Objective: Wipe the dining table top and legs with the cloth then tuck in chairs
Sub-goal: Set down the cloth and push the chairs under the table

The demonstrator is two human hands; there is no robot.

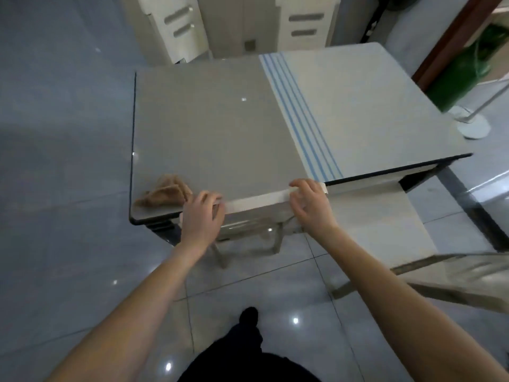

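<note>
- Chair (259,201): white top rail lies along the desk's near edge, with the legs showing beneath the top. It looks almost fully tucked.
- Left hand (202,216): fingers curl over the rail's left end and grip it.
- Right hand (308,205): fingers curl over the rail's right end and grip it.
- Step, as judged: chair tucking. Wiping seems done, since the cloth lies loose.
- Cloth (162,194): brown and crumpled, on the desk's near left corner just beside the left hand; neither hand holds it.
- Desk (220,119): glossy grey top with blue stripes and a pale right part.
- Second chair (380,221): to the right, partly blurred, standing out from the desk.
- Next move, as judged: a short, straight push to seat the rail against the edge. Then let go and take the second chair.
</note>
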